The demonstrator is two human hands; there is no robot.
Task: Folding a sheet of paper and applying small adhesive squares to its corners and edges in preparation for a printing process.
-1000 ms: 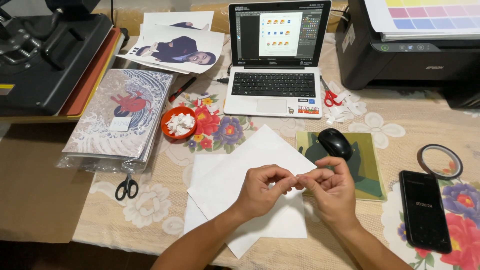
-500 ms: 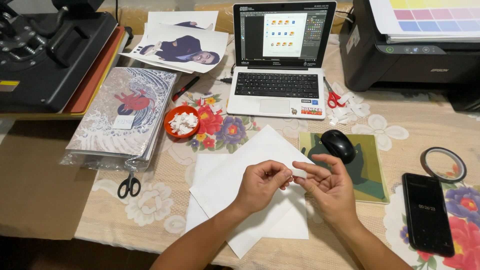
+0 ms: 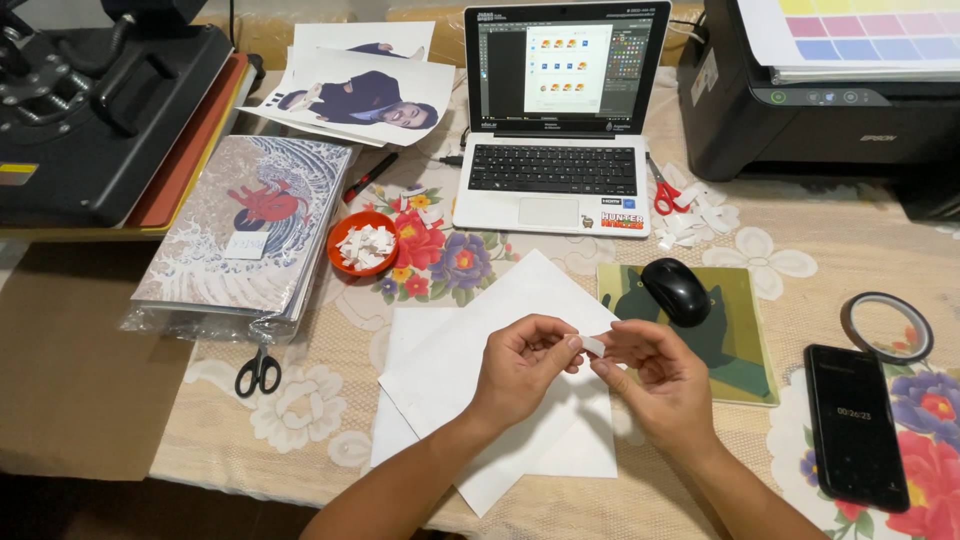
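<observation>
My left hand (image 3: 520, 368) and my right hand (image 3: 655, 378) meet over two overlapping white paper sheets (image 3: 450, 370) at the table's near edge. Between the fingertips of both hands is a small white paper strip (image 3: 593, 346), pinched from each side. A black computer mouse (image 3: 676, 291) on a green mouse pad (image 3: 735, 340) lies just beyond my right hand.
An open laptop (image 3: 555, 170) stands behind the sheets, red scissors (image 3: 665, 195) and paper scraps beside it. An orange bowl (image 3: 362, 245) of scraps, black scissors (image 3: 258, 371), wrapped printed fabric (image 3: 250, 230), a heat press (image 3: 90, 110), a printer (image 3: 830, 110), a tape roll (image 3: 886, 327) and a phone (image 3: 856, 425) surround them.
Both hands have stayed together over the sheets, working the small strip between the fingertips. The view has shifted slightly.
</observation>
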